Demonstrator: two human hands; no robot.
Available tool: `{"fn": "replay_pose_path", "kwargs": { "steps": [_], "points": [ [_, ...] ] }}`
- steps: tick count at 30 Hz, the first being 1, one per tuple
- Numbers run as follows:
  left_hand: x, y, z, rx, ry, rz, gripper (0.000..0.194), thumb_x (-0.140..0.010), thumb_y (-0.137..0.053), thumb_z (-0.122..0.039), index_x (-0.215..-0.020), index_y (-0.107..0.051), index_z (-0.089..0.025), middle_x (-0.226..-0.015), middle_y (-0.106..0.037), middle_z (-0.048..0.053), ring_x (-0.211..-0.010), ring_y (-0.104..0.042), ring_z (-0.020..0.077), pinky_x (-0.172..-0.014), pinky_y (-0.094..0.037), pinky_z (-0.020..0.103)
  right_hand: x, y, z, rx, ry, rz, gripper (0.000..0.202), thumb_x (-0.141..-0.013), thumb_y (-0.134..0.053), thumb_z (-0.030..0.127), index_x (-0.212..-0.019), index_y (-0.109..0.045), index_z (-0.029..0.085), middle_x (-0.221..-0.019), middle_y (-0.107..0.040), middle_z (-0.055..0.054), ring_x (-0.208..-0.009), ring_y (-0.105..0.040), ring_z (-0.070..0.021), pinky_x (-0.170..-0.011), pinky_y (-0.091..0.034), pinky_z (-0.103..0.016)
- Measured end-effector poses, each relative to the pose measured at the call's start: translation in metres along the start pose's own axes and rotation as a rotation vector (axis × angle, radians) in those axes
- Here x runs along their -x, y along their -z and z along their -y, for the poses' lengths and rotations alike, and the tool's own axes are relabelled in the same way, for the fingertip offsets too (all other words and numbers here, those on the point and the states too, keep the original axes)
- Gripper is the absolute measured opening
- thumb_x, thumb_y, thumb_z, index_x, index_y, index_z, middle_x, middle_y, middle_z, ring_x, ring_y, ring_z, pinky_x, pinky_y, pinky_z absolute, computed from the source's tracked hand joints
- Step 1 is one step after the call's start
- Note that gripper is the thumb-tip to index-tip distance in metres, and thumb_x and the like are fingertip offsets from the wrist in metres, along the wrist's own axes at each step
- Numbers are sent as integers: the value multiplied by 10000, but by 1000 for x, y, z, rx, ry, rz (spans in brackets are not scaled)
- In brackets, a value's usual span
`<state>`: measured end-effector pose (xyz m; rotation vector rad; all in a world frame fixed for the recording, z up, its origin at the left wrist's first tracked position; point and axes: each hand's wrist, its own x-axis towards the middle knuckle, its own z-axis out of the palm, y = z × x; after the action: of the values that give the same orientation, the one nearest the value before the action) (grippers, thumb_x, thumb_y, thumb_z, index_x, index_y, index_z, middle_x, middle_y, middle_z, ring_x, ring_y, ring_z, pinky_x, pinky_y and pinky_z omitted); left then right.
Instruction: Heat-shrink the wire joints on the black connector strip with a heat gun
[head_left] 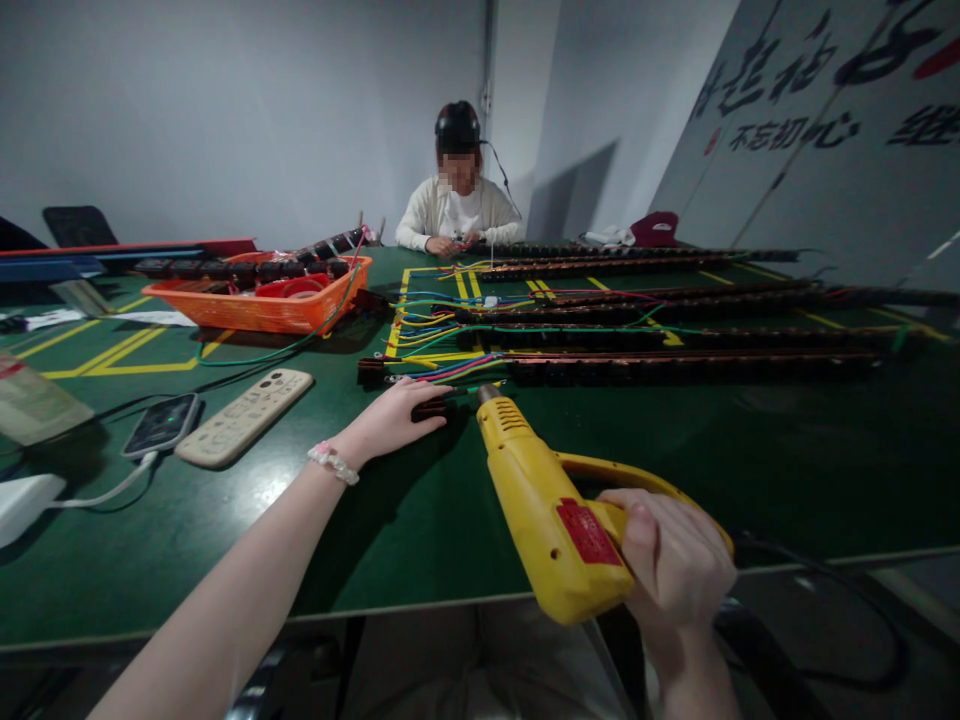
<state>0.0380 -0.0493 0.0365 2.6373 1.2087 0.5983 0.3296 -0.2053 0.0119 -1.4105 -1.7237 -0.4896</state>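
Head view: my left hand (394, 415) presses a dark connector (433, 408) onto the bench (750, 470), while my right hand (675, 560) grips the heat gun (540, 500), nozzle just right of it.

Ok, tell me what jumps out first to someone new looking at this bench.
The yellow heat gun dominates the near middle, gripped by the right hand with its nozzle aimed at a small dark piece that the left hand pins to the green table. Beyond it lie long dark strips trailing coloured wires, with an orange basket at the far left.
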Motion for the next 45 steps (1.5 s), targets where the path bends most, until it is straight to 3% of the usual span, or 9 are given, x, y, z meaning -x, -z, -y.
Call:
{"fn": "replay_pose_path", "kwargs": {
  "steps": [9,17,29,36,41,45],
  "points": [
    [0,-1,2,-3,-2,1,495,-843,-510,-444,-1291,-518,-233,-1220,-579,50,-1104,-503,216,-1009,-364,401,-3,2,-21,153,-7,-21,388,-900,-296,169,-733,-646,151,-711,-644,1,-694,-566,-76,-736,-368,-235],
    [-2,-4,-2,-54,12,-23,490,-842,-507,-422,-1286,-527,-216,-1190,-591,49,-1077,-495,204,-953,-415,353,2,3,-18,152,-35,-19,329,-895,-327,162,-764,-628,159,-750,-645,14,-728,-562,-78,-757,-362,-231],
    [-5,-9,-7,-95,2,-54,475,-851,-488,-423,-1267,-535,-199,-1166,-590,65,-1057,-492,218,-947,-413,383,-2,3,-10,152,-44,-20,322,-901,-330,153,-763,-621,152,-716,-626,13,-701,-534,-71,-733,-342,-227],
    [-9,-19,-8,-81,0,-72,488,-867,-462,-416,-1291,-501,-179,-1209,-564,55,-1136,-481,193,-1040,-376,360,2,-5,16,143,-57,-21,279,-901,-355,174,-769,-600,174,-716,-614,24,-718,-497,-95,-738,-312,-251],
    [-6,-17,-4,-64,38,-68,497,-858,-472,-371,-1317,-474,-182,-1297,-517,51,-1208,-455,194,-1073,-360,358,4,-9,45,27,-70,11,249,-898,-366,186,-771,-580,184,-728,-608,31,-726,-482,-97,-750,-309,-251],
    [-4,-16,-1,-30,49,-67,501,-840,-487,-312,-1320,-467,-172,-1318,-505,45,-1231,-445,182,-1091,-350,348,7,-14,52,-51,-56,-2,230,-890,-370,180,-786,-575,183,-742,-611,24,-744,-486,-101,-772,-312,-262]
  ]
}}
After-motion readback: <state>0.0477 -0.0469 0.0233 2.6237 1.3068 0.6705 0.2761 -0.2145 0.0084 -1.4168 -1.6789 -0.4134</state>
